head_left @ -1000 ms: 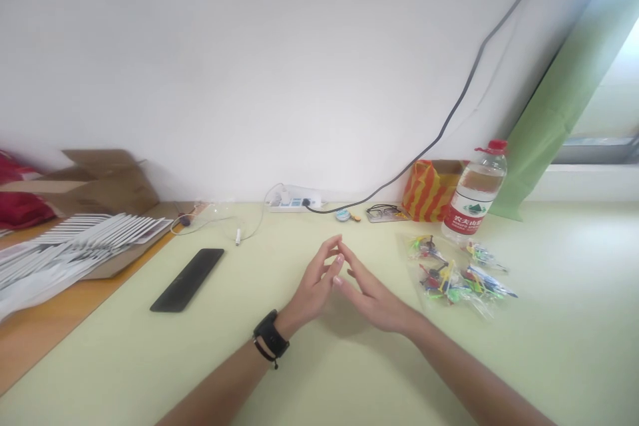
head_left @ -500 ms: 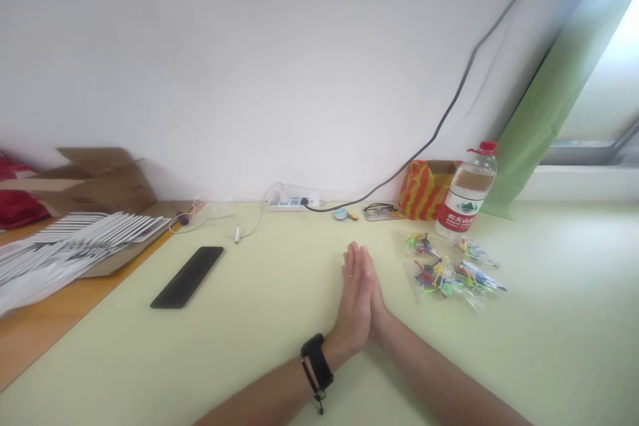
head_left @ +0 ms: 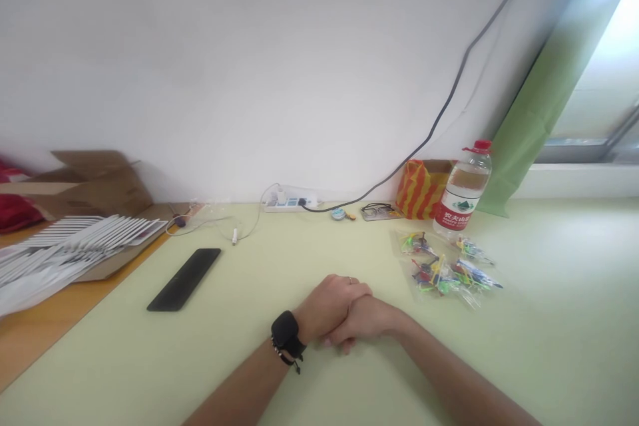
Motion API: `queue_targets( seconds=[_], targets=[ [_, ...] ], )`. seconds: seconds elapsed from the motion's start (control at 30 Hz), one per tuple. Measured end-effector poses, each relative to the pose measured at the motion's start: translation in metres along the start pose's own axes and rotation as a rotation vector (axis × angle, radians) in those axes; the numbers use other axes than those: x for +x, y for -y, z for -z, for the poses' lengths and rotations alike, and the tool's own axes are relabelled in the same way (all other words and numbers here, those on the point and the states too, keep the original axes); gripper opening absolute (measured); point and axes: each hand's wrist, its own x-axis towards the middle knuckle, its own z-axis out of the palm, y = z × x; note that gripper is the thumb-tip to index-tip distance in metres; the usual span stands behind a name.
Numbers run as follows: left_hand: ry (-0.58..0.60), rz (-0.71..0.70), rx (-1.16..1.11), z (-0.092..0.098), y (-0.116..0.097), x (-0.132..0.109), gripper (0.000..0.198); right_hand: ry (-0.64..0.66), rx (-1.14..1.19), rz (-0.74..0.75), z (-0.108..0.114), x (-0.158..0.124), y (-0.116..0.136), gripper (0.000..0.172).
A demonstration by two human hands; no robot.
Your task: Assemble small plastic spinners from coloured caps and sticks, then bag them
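Observation:
My left hand [head_left: 328, 305], with a ring on one finger and a black watch [head_left: 286, 329] on its wrist, lies over my right hand [head_left: 368, 317]. The two are clasped low over the pale green table [head_left: 269, 273], and each one's fingers are wrapped round the other. Some fingertips of the right hand poke out below the left palm; the rest of the grip is hidden. Clear bags of small colourful plastic pieces [head_left: 440, 276] lie to the right of the hands, apart from them.
A black flat slab [head_left: 184, 279] lies on the left. Behind are a power strip [head_left: 291, 200] with cables, eyeglasses [head_left: 380, 211], a striped bag [head_left: 417, 190] and a water bottle [head_left: 462, 193]. White strips [head_left: 94, 239] and a cardboard box [head_left: 100, 180] sit at far left.
My hands were pressed palm to palm with fingers pointing away. They have folded down nearer to me and clasped each other, left over right. The view has shifted slightly.

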Motion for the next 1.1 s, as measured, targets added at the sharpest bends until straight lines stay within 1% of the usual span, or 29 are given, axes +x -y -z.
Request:
queue_targets(
  seconds=[0.07, 0.17, 0.23, 0.33, 0.4, 0.47, 0.57, 0.63, 0.7, 0.73, 0.77, 0.8, 0.9, 0.97, 1.0, 1.03, 1.1],
  targets=[
    [0.003, -0.003, 0.044, -0.002, 0.002, 0.0, 0.033, 0.055, -0.06, 0.05, 0.005, -0.004, 0.001, 0.013],
    [-0.015, 0.008, 0.033, -0.007, 0.005, -0.002, 0.038, 0.026, -0.159, 0.199, 0.006, -0.004, 0.0, 0.018],
    [-0.041, 0.01, -0.066, -0.01, 0.008, -0.003, 0.04, 0.01, -0.188, 0.265, 0.004, -0.002, -0.002, 0.023],
    [-0.15, 0.089, -0.319, -0.014, 0.013, -0.003, 0.046, -0.108, -0.274, 0.316, 0.004, 0.005, -0.005, 0.033],
    [-0.208, 0.157, -0.497, -0.014, 0.016, -0.002, 0.054, -0.208, -0.43, 0.299, 0.005, 0.011, -0.007, 0.028],
    [-0.221, 0.188, -0.63, -0.014, 0.018, 0.0, 0.061, -0.272, -0.586, 0.281, 0.005, 0.018, -0.01, 0.018],
    [-0.226, 0.219, -0.723, -0.013, 0.021, 0.002, 0.06, -0.317, -0.665, 0.301, 0.003, 0.025, -0.016, 0.013],
    [-0.261, 0.284, -0.774, -0.016, 0.024, 0.003, 0.049, -0.394, -0.639, 0.375, 0.002, 0.026, -0.018, 0.017],
    [-0.342, 0.407, -0.82, -0.021, 0.027, 0.004, 0.029, -0.475, -0.601, 0.507, 0.003, 0.024, -0.017, 0.026],
    [-0.392, 0.474, -0.829, -0.024, 0.029, 0.005, 0.02, -0.498, -0.583, 0.569, 0.004, 0.023, -0.016, 0.03],
    [-0.429, 0.516, -0.83, -0.026, 0.03, 0.005, 0.014, -0.504, -0.567, 0.617, 0.006, 0.021, -0.014, 0.033],
    [-0.456, 0.535, -0.829, -0.027, 0.032, 0.006, 0.01, -0.497, -0.549, 0.651, 0.008, 0.018, -0.011, 0.034],
    [-0.518, 0.501, -0.718, -0.024, 0.034, 0.005, 0.004, -0.447, -0.424, 0.706, 0.015, 0.012, -0.004, 0.038],
    [-0.587, 0.516, -0.598, -0.018, 0.036, 0.004, 0.016, -0.468, -0.269, 0.691, 0.019, 0.012, -0.002, 0.043],
    [-0.624, 0.543, -0.533, -0.015, 0.036, 0.004, 0.025, -0.5, -0.174, 0.652, 0.02, 0.013, -0.003, 0.041],
    [-0.65, 0.576, -0.479, -0.012, 0.037, 0.003, 0.035, -0.539, -0.074, 0.595, 0.021, 0.015, -0.004, 0.035],
    [-0.642, 0.623, -0.424, -0.011, 0.038, 0.004, 0.055, -0.586, 0.117, 0.466, 0.022, 0.023, -0.009, 0.023]
  ],
)
